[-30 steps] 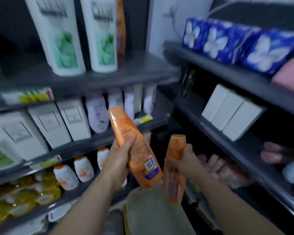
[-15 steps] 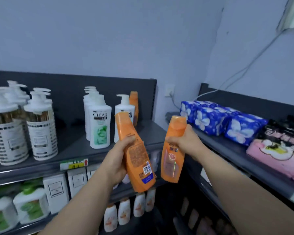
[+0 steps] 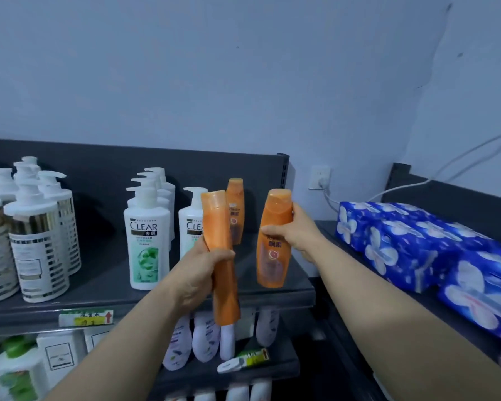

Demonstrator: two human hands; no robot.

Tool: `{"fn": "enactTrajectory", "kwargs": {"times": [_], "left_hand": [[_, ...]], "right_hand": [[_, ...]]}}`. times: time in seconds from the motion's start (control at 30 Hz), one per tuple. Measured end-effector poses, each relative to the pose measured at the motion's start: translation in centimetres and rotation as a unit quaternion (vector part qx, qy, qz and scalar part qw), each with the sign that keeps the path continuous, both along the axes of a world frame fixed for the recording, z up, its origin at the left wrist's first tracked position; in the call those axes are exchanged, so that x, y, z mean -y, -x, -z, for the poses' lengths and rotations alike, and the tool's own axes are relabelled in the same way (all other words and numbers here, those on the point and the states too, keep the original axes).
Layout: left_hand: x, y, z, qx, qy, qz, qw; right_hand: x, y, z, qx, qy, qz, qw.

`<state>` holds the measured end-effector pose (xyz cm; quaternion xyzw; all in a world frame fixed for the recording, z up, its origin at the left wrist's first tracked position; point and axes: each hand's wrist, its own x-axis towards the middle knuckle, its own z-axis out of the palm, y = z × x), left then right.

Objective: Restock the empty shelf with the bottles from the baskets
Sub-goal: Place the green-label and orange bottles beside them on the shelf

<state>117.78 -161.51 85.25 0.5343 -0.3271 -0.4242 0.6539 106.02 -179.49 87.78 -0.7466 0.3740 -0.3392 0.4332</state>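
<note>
Risen to the dark shelf (image 3: 104,289), left hand (image 3: 198,273), right hand (image 3: 295,233) each clamp an orange bottle (image 3: 272,256).

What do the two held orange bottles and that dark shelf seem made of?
Orange flip-cap bottle in the left hand and second orange bottle in the right hand: probably plastic, smooth and semi-glossy, given moulded caps and soft sheen. Dark grey shelf: likely painted metal, matte, thin-edged.
</note>
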Motion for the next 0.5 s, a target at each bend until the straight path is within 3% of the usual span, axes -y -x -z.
{"fn": "enactTrajectory", "kwargs": {"times": [0.27,0.5], "left_hand": [[5.0,-1.6,2.4,0.128,-0.073,-0.109,0.983],[8.7,-1.2,3.5,0.285,-0.117,-0.246,0.919]], "right_hand": [[6.7,-6.3,1.2,-0.007,0.014,-0.071,0.997],[10.6,-10.5,3.1,0.022,0.002,-0.109,0.994]]}}
